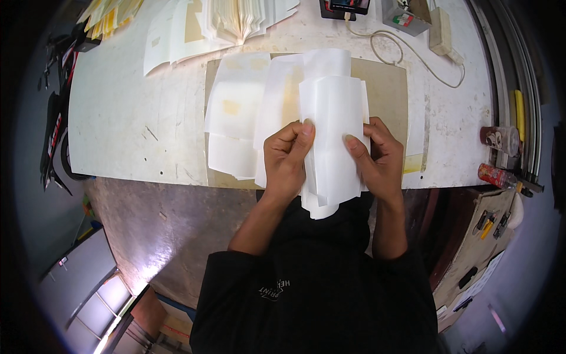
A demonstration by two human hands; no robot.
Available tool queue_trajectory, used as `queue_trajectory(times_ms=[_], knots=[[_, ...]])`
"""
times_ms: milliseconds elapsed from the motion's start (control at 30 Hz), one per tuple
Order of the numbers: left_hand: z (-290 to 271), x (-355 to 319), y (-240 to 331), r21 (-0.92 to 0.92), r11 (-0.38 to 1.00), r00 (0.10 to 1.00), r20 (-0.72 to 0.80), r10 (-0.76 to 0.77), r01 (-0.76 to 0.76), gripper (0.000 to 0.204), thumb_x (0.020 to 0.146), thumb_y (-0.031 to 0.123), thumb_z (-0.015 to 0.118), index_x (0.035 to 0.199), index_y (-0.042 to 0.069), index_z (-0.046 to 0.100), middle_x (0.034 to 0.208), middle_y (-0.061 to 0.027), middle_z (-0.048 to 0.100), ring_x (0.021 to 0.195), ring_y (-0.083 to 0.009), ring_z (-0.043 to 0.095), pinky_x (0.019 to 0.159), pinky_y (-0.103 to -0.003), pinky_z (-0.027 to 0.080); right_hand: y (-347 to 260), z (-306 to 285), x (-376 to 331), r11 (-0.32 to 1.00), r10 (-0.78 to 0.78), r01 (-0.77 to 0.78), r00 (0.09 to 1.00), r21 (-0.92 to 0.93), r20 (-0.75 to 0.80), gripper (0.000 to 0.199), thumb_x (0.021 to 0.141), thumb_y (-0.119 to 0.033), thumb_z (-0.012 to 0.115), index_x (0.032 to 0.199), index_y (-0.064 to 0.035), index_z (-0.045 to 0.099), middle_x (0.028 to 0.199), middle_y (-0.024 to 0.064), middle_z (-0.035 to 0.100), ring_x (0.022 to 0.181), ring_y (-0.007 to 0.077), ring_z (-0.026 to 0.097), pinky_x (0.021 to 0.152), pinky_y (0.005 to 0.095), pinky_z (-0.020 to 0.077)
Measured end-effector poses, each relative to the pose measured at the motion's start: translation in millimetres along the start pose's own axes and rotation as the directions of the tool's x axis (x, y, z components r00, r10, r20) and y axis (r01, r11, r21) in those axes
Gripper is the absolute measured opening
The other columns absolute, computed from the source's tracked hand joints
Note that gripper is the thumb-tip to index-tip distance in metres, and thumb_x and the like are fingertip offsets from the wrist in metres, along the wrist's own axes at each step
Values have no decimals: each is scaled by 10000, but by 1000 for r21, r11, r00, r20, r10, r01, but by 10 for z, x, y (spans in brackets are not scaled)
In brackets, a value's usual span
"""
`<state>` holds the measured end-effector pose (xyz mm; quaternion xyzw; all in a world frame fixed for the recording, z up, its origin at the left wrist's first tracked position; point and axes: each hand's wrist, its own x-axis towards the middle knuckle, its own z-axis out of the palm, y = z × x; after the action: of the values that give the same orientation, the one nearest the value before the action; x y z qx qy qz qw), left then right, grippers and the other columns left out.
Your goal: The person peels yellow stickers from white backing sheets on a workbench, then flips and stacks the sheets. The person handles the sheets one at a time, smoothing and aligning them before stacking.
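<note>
A bundle of white paper sheets (333,118) is held upright between my two hands, over the near edge of the table. My left hand (287,154) pinches its left edge, thumb on the front face. On the opposite edge my right hand (378,158) grips it, thumb in front and fingers behind, partly hidden. The sheets curve slightly and their lower ends hang past the table edge, unevenly stacked. Just left of the bundle lie more white sheets (233,118) with yellowish patches, on a grey-beige board (386,88).
A fanned stack of paper (227,20) lies at the far side, with yellow-edged sheets (112,17) farther left. Back right are a phone (349,6), a cable (392,35) and a metal box (407,17). A plastic cup (499,140) and a red-labelled bottle (496,175) stand by the right edge.
</note>
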<state>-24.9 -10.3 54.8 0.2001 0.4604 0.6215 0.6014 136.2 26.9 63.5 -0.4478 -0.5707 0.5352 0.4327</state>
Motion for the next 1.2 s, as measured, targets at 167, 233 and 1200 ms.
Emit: queue_trajectory(times_ms=[167,233,1200], knots=[[22,16,25,-9,1000,1000,23,-3,3,281,1021,212,597,889,-21,684,778,-19,669,675,-36,559,616,-208,458,41,-17,-1,1000,9,-10,1000,23,6,207,893,-79,740,1045,58,709,904,65,581,807,115,562,712,243,452],[26,17,40,12,1000,1000,27,10,-10,272,1021,200,595,888,-22,679,776,-13,665,671,-30,555,605,-203,452,20,-13,4,999,28,-28,1000,30,4,190,891,-72,741,1024,59,708,893,61,580,801,113,560,715,244,450],[-51,19,39,38,998,999,17,43,-44,291,1036,214,566,902,-19,676,800,-29,678,677,-35,559,629,-213,466,-22,-10,-2,996,-41,43,999,-81,35,274,875,-135,765,1060,58,705,908,91,577,824,155,564,741,271,467]])
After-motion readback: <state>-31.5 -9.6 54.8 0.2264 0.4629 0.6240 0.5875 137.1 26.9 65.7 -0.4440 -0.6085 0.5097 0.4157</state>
